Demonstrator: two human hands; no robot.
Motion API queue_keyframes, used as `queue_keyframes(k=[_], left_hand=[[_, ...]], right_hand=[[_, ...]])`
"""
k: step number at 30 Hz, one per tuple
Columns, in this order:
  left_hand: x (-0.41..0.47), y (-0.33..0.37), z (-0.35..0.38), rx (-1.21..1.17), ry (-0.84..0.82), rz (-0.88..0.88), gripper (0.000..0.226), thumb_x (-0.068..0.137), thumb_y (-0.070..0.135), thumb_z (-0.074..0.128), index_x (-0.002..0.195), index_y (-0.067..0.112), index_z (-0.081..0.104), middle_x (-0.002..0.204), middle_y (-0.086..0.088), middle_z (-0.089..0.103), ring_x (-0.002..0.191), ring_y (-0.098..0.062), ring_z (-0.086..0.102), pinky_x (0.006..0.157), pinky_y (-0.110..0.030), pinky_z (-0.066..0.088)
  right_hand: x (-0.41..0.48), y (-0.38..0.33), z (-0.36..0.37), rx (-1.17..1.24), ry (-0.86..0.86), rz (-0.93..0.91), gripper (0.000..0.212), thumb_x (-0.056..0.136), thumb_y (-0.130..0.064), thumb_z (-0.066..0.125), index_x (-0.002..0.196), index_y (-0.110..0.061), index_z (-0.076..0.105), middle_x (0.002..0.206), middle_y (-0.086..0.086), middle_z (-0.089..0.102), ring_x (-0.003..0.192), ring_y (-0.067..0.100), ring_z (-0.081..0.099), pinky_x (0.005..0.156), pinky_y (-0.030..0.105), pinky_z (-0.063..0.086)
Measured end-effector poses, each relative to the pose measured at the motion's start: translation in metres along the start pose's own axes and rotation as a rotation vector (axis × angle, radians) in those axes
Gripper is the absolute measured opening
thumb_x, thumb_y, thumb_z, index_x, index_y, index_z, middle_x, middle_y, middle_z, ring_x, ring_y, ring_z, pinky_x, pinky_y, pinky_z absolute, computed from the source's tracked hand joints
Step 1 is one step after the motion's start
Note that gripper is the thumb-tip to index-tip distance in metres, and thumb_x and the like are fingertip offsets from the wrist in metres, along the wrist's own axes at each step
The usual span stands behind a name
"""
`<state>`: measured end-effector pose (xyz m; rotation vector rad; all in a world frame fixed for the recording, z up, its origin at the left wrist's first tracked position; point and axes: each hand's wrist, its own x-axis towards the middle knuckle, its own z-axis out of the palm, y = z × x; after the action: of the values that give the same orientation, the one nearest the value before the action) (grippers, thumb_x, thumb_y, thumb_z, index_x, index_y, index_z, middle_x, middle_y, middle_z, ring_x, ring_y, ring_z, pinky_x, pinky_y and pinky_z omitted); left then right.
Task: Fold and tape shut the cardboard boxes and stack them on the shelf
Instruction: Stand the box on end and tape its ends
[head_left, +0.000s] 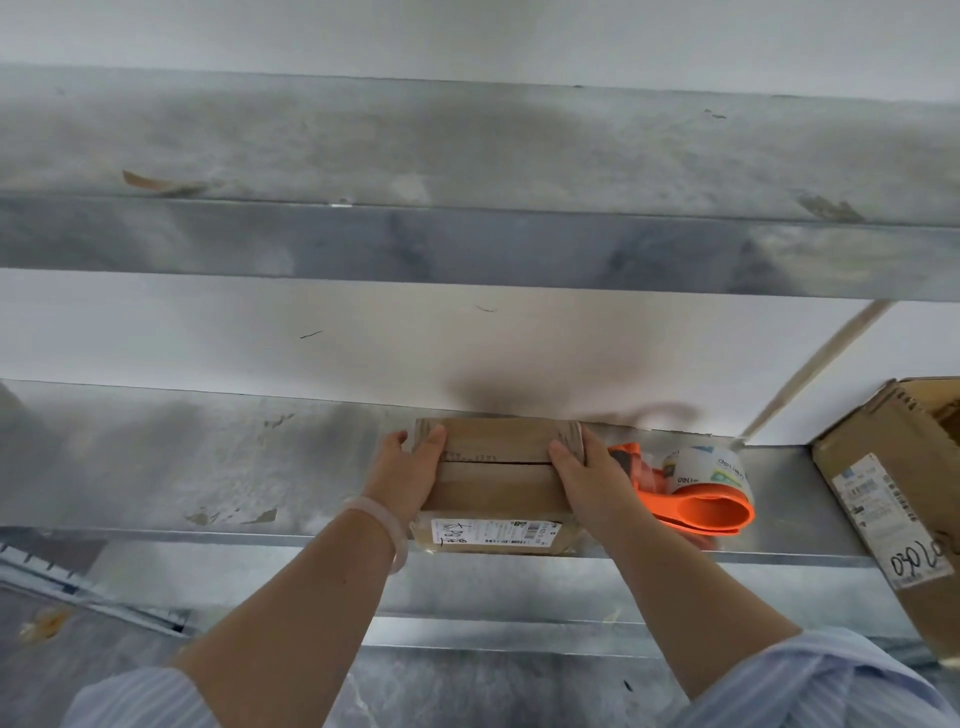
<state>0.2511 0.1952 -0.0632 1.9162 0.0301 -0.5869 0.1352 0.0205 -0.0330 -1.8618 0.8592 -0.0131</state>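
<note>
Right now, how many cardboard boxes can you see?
2. A small box lies on the shelf under the left hand and the right hand. A bigger box stands at the frame's right edge, partly cut off. Others may be hidden.

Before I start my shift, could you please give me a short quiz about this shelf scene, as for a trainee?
1. True or false: the orange plastic tape dispenser lies right of the small brown cardboard box.
2. How many hands rest on this box? A none, B one, C two.
3. Fill in: the larger brown cardboard box with a white label lies to the ____ of the tape dispenser.
Key: 1 true; 2 C, left hand and right hand; 3 right.
</note>
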Motion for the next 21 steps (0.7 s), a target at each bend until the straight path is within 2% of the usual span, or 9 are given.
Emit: queue_keyframes(k=[3, 5, 7, 9, 11, 14, 17, 19, 21], left_hand=[[-0.014, -0.001, -0.005, 0.01, -0.032, 0.045, 0.054, 0.094, 0.057, 0.05, 0.134, 0.02, 0.048, 0.113, -0.001, 0.061, 0.097, -0.019, 0.061, 0.082, -0.034, 0.051], [-0.025, -0.003, -0.009, 0.024, -0.051, 0.18, 0.051, 0.095, 0.047, 0.054, 0.138, 0.024, 0.04, 0.119, 0.001, 0.056, 0.103, -0.017, 0.058, 0.078, -0.024, 0.049], [-0.037, -0.007, -0.015, 0.045, -0.099, 0.345, 0.048, 0.09, 0.044, 0.063, 0.133, 0.028, 0.045, 0.122, 0.006, 0.058, 0.11, -0.015, 0.06, 0.083, -0.023, 0.053], [-0.047, -0.013, -0.022, 0.076, -0.14, 0.399, 0.068, 0.083, 0.052, 0.068, 0.141, 0.035, 0.039, 0.126, 0.012, 0.054, 0.116, -0.011, 0.056, 0.094, -0.03, 0.053], [-0.059, -0.018, -0.03, 0.067, -0.135, 0.416, 0.089, 0.082, 0.047, 0.071, 0.152, 0.043, 0.015, 0.131, 0.02, 0.04, 0.12, -0.007, 0.048, 0.099, -0.029, 0.05], [-0.067, -0.029, -0.046, 0.047, -0.145, 0.46, 0.103, 0.077, 0.042, 0.072, 0.145, 0.055, -0.003, 0.137, 0.012, 0.031, 0.126, -0.009, 0.04, 0.091, -0.018, 0.051], [-0.073, -0.036, -0.064, 0.036, -0.132, 0.491, 0.099, 0.076, 0.046, 0.076, 0.143, 0.061, 0.004, 0.139, 0.015, 0.031, 0.129, -0.006, 0.039, 0.087, -0.012, 0.049], [-0.077, -0.038, -0.072, 0.008, -0.033, 0.493, 0.092, 0.075, 0.044, 0.077, 0.14, 0.065, 0.016, 0.136, 0.021, 0.035, 0.129, -0.005, 0.041, 0.098, -0.023, 0.049], [-0.082, -0.039, -0.079, -0.032, 0.09, 0.499, 0.086, 0.079, 0.034, 0.079, 0.139, 0.063, 0.024, 0.134, 0.02, 0.039, 0.125, -0.009, 0.046, 0.1, -0.034, 0.051]], right_hand=[[-0.009, 0.001, -0.003, -0.028, -0.008, 0.012, 0.038, 0.101, -0.043, 0.046, 0.131, -0.021, 0.052, 0.092, -0.01, 0.055, 0.079, 0.005, 0.051, 0.062, 0.021, 0.04], [-0.014, 0.002, -0.006, -0.035, -0.007, 0.011, 0.042, 0.101, -0.044, 0.045, 0.133, -0.018, 0.052, 0.091, -0.011, 0.052, 0.082, 0.006, 0.052, 0.073, 0.025, 0.045], [-0.02, -0.001, -0.009, -0.034, 0.011, -0.003, 0.042, 0.102, -0.043, 0.044, 0.134, -0.017, 0.052, 0.092, -0.01, 0.049, 0.083, 0.006, 0.05, 0.082, 0.029, 0.043], [-0.026, -0.003, -0.01, -0.044, 0.025, -0.033, 0.041, 0.102, -0.041, 0.043, 0.132, -0.016, 0.054, 0.09, -0.011, 0.047, 0.081, 0.004, 0.048, 0.08, 0.028, 0.04], [-0.033, -0.006, -0.008, -0.049, 0.031, -0.062, 0.038, 0.102, -0.04, 0.043, 0.129, -0.016, 0.055, 0.09, -0.011, 0.048, 0.081, 0.006, 0.049, 0.07, 0.026, 0.04], [-0.04, -0.014, 0.0, -0.025, 0.004, -0.081, 0.031, 0.102, -0.041, 0.044, 0.123, -0.02, 0.054, 0.096, -0.004, 0.057, 0.082, 0.008, 0.053, 0.055, 0.019, 0.037], [-0.04, -0.022, 0.011, 0.01, -0.027, -0.116, 0.029, 0.101, -0.041, 0.046, 0.121, -0.022, 0.056, 0.102, -0.002, 0.062, 0.085, 0.009, 0.056, 0.058, 0.021, 0.04], [-0.037, -0.029, 0.019, 0.03, -0.052, -0.148, 0.039, 0.099, -0.043, 0.049, 0.133, -0.025, 0.05, 0.114, -0.001, 0.062, 0.094, 0.013, 0.058, 0.069, 0.026, 0.044], [-0.034, -0.039, 0.027, 0.049, -0.091, -0.173, 0.045, 0.099, -0.043, 0.05, 0.141, -0.029, 0.04, 0.12, -0.005, 0.055, 0.093, 0.008, 0.055, 0.069, 0.023, 0.042]])
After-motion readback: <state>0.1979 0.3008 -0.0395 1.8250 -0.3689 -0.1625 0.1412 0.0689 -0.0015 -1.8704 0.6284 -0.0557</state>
